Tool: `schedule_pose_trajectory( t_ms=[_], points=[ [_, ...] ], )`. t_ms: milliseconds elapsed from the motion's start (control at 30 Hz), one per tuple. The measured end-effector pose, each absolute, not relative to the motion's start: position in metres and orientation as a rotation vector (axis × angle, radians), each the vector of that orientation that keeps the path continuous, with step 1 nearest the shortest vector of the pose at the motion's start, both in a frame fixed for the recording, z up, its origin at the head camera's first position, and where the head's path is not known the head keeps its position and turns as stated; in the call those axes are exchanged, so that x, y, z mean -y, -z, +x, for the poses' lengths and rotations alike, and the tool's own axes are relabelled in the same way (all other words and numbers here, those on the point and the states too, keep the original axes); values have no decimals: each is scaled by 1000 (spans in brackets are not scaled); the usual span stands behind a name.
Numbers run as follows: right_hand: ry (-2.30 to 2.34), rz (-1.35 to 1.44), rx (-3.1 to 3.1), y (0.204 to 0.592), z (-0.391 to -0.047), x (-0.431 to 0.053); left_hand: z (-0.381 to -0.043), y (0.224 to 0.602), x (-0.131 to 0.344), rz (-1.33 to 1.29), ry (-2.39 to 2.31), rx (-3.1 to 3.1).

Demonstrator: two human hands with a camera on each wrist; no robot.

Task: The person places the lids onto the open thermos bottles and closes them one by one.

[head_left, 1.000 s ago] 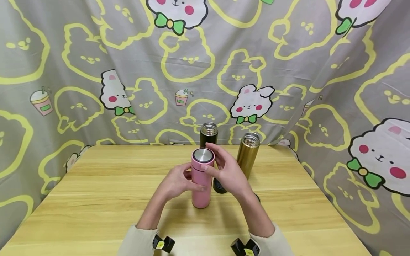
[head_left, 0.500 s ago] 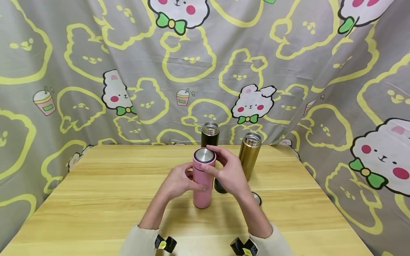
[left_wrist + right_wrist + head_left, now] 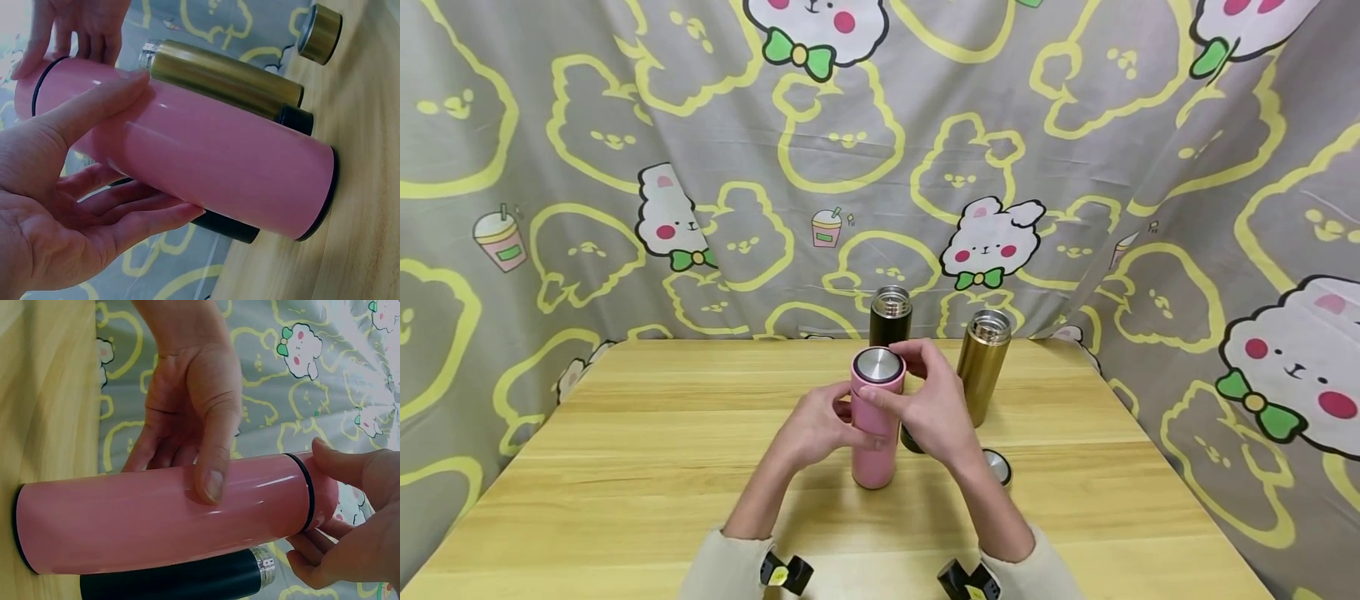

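A pink thermos bottle [image 3: 874,468] stands upright on the table, its pink lid [image 3: 880,367] seated on top with a silver disc and dark ring. My left hand [image 3: 817,427] grips the bottle's body from the left, thumb [image 3: 100,103] across the near side and fingers behind. At the top, my right hand [image 3: 937,410] holds the lid between the thumb on the near side and fingers on the far side. The right wrist view shows a dark seam ring [image 3: 302,490] between body and lid.
Behind the pink bottle stands a black thermos [image 3: 891,323] without its lid. A lidless gold thermos [image 3: 983,367] stands to the right. A black lid [image 3: 912,441] and a gold lid [image 3: 324,39] lie on the wooden table [image 3: 625,467]; a patterned curtain [image 3: 730,125] hangs behind.
My right hand has turned slightly at the lid, its thumb shifting left across the near side. The left hand and the bottle stay in place. The gold lid shows more beside the right forearm.
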State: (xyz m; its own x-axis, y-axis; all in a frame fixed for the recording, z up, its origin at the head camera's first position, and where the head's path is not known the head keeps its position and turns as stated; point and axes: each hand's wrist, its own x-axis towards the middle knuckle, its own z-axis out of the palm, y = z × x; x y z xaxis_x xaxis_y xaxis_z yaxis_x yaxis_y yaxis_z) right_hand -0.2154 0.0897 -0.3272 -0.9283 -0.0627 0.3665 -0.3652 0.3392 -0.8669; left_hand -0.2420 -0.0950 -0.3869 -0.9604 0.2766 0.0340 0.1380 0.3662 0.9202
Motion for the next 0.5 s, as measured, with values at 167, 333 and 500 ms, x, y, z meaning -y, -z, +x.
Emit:
schedule_pose_trajectory(
  t_ms=[167,333,500],
  points=[
    [-1765,515,2385,322,-218,-99,-243,387,97,419,-1661,-2454],
    [-1956,658,2383,321,-221,-108,-244,387,99,443,-1660,-2437],
    [-1943,728,2390,323,-222,-106,-243,387,99,436,-1653,-2442]
  ],
)
